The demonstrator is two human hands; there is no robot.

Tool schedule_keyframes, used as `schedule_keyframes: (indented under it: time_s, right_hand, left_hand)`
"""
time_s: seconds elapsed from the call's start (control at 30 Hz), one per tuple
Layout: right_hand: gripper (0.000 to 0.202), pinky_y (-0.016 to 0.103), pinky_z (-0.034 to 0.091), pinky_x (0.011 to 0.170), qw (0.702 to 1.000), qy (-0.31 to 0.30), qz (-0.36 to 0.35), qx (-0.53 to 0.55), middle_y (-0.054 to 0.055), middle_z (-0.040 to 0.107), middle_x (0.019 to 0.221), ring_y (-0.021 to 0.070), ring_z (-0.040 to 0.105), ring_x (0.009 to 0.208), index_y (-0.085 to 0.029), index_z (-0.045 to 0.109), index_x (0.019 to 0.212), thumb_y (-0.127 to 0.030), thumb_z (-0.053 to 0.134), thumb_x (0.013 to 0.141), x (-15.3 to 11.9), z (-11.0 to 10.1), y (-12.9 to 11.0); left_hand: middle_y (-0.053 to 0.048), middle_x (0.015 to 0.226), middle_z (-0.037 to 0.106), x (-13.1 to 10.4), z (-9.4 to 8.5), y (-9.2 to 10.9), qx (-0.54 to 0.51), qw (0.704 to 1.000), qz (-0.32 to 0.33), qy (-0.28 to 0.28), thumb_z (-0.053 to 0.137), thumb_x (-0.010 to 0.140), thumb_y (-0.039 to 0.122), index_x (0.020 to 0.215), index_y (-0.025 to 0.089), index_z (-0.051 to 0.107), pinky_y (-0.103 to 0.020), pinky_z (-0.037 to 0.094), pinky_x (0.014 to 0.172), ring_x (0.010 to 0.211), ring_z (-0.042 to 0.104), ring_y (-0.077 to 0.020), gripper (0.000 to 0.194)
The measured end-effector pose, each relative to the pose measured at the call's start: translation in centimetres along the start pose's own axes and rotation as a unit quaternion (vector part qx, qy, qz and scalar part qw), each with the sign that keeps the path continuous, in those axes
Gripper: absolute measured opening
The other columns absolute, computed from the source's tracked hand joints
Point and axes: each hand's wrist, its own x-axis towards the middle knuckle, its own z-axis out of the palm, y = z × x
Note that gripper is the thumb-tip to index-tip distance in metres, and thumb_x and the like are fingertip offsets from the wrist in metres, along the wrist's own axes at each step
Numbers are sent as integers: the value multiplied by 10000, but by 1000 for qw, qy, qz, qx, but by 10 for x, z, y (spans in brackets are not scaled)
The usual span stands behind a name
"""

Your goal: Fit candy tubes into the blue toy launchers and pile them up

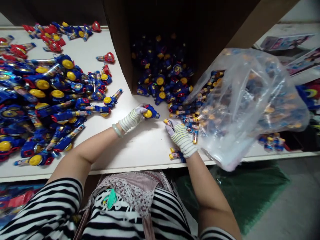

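My left hand (132, 118), in a striped knit glove, grips a blue toy head with a yellow disc (149, 112) just above the white table (140, 146). My right hand (181, 137), also gloved, pinches a small candy tube (168, 122) at the edge of a heap of tubes (193, 115). The heap spills from a clear plastic bag (247, 103) on the right. The two hands are a short gap apart near the table's front middle.
A big pile of assembled blue, yellow and red toys (47, 100) covers the table's left side. A tipped cardboard box (165, 50) at the back holds more blue toy heads. Loose tubes (176, 155) lie by the front edge. Printed sheets (287, 41) lie far right.
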Motion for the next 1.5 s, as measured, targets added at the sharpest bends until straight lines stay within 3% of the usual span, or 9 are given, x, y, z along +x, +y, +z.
schedule_keyframes:
  time_s: [0.13,0.37,0.47,0.67,0.87,1.03,1.1,1.3,1.5]
  right_hand:
    - [489,398,487,1022,998,15,-36,58,150,674,1328,284,643,1182,-140,588,1383,-400,436,998,-6,4,-33]
    - [481,368,492,860,999,-4,-2,-34,167,702,1226,294,679,994,-164,609,1341,-438,424,992,-23,5,-61]
    - [458,335,474,755,997,11,14,70,140,721,1030,243,651,827,-164,660,1192,-499,440,970,-30,15,-57]
    - [720,259,297,456,879,-154,42,450,-53,387,529,122,294,431,-173,650,949,-737,203,939,-33,32,-54]
    - [558,282,390,619,970,-9,60,234,57,602,784,176,525,674,-202,635,967,-733,523,837,-27,20,-72]
    - [620,233,230,408,785,-248,78,562,-107,236,453,101,179,376,-221,548,835,-768,265,909,-27,39,-77]
    - [633,226,214,386,744,-298,70,594,-129,182,437,94,128,358,-223,538,831,-773,234,913,-23,45,-77]
    - [362,240,398,578,927,-86,23,365,0,572,719,120,475,620,-200,606,866,-559,591,904,-11,41,-94]
    - [554,260,446,550,863,-238,-26,445,-2,579,692,137,500,556,-182,627,1178,-630,363,984,2,37,-106]
  left_hand:
    - [-59,961,647,-36,1,10,-126,990,-56,2,618,805,479,1096,195,570,-299,559,650,773,656,-182,410]
    - [19,727,538,-46,8,26,61,998,4,5,717,823,458,972,173,547,-208,411,453,544,501,-100,363]
    - [8,749,559,-49,7,36,93,995,-15,-34,704,824,464,952,173,536,-216,403,469,542,493,-96,360]
    - [-63,1008,656,-51,3,53,193,973,92,-83,852,655,388,1076,178,616,-302,527,800,904,634,-206,527]
    - [-8,759,585,-54,4,42,159,987,-18,32,675,817,424,1045,164,582,-239,422,532,560,488,-107,358]
    - [-64,962,647,-64,-13,34,117,985,126,23,814,669,516,1085,181,631,-277,507,687,775,591,-168,564]
    - [-70,984,657,-66,-22,37,144,981,132,11,835,639,528,1075,184,644,-293,525,729,839,613,-194,587]
    - [-20,748,603,-66,-28,56,225,974,-25,35,709,753,461,962,157,599,-221,393,435,541,525,-121,385]
    - [-11,734,594,-70,-51,87,284,955,11,85,703,720,511,996,171,631,-280,412,466,522,502,-126,444]
